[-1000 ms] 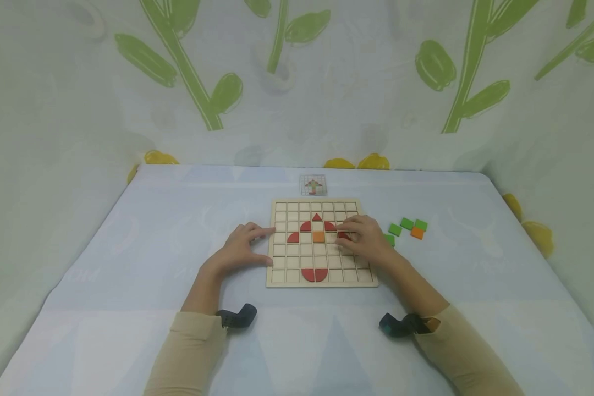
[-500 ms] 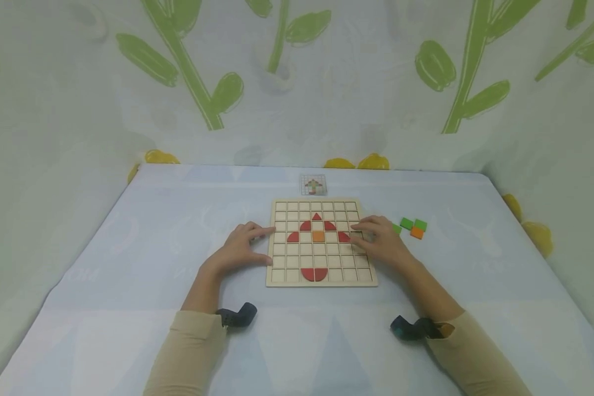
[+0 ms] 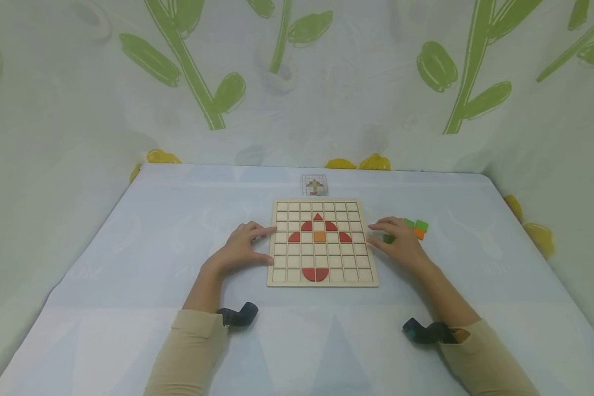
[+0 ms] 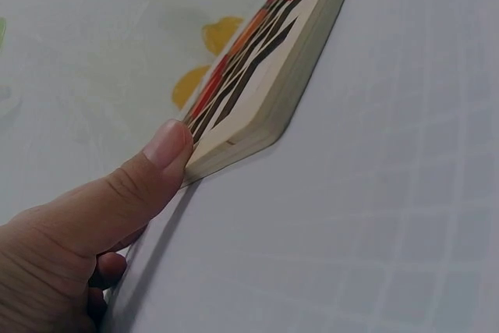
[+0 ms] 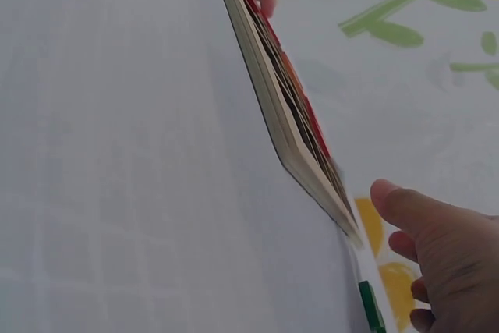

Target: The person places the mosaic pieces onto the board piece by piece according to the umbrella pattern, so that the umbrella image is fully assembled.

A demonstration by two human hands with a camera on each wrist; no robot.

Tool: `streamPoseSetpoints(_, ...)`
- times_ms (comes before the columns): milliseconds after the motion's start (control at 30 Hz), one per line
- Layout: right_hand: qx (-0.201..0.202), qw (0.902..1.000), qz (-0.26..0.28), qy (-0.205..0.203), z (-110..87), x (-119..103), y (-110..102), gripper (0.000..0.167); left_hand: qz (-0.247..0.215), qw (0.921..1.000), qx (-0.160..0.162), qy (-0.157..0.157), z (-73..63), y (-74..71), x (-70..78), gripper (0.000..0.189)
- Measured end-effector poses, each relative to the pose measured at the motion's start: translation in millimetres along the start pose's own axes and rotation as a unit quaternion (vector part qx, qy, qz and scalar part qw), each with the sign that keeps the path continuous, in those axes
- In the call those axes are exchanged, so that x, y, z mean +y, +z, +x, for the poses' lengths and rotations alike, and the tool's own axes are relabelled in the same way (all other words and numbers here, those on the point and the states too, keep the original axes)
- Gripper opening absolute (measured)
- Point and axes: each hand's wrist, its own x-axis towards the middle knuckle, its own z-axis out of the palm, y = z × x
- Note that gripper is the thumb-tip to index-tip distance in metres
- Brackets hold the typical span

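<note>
A wooden grid board [image 3: 322, 284] lies flat on the table. My left hand [image 3: 241, 245] touches its left edge with thumb and forefinger spread apart; in the left wrist view, the thumb [image 4: 148, 177] presses near a corner. Red pieces sit in the grid: a triangle [image 3: 318, 216] at the top, several rounded ones below it, and a rounded pair [image 3: 315, 274] near the bottom. An orange square [image 3: 319, 236] lies mid-grid. Just off the board's right edge hovers my right hand [image 3: 401, 245], fingers and thumb parted, nothing visible between them. It partly hides green square tiles [image 3: 422, 225].
A loose orange tile [image 3: 419, 234] lies among the green ones, right of the board. Behind the board is a small pattern card [image 3: 314, 185] showing a gridded figure. A wall with painted leaves stands beyond the table's far edge.
My right hand has moved right, off the red pieces and past the board's right edge toward the loose tiles. The left hand stays at the board's left edge.
</note>
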Motion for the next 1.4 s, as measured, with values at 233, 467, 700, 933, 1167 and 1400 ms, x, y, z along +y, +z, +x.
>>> streamPoseSetpoints(233,0.018,0.9996,-0.019,0.010,-2.5,8.1,-6.7,0.032,0.000,1.0000,-0.001,-0.004,-0.2,-0.4,-0.3,0.081)
streamPoseSetpoints(467,0.044,0.9984,-0.034,0.005,-9.3,17.0,-12.7,0.029,-0.002,1.0000,-0.004,-0.003,0.2,0.0,-0.1,0.081)
streamPoseSetpoints(700,0.080,0.9959,-0.028,-0.032,-14.4,30.7,-19.0,0.030,-0.006,0.9999,-0.005,-0.012,-1.1,0.4,1.1,0.081)
streamPoseSetpoints(933,0.067,0.9972,-0.033,0.005,-19.6,46.0,-24.9,0.029,-0.007,0.9999,-0.003,-0.012,1.2,0.2,1.0,0.081)
streamPoseSetpoints(1167,0.043,0.9961,-0.046,0.062,-25.6,51.7,-34.6,0.028,-0.005,0.9999,-0.007,-0.012,3.5,1.4,-0.4,0.082)
streamPoseSetpoints(1400,0.042,0.9916,-0.046,0.113,-30.2,54.6,-44.3,0.029,-0.001,0.9998,-0.006,-0.017,1.6,1.1,-0.6,0.081)
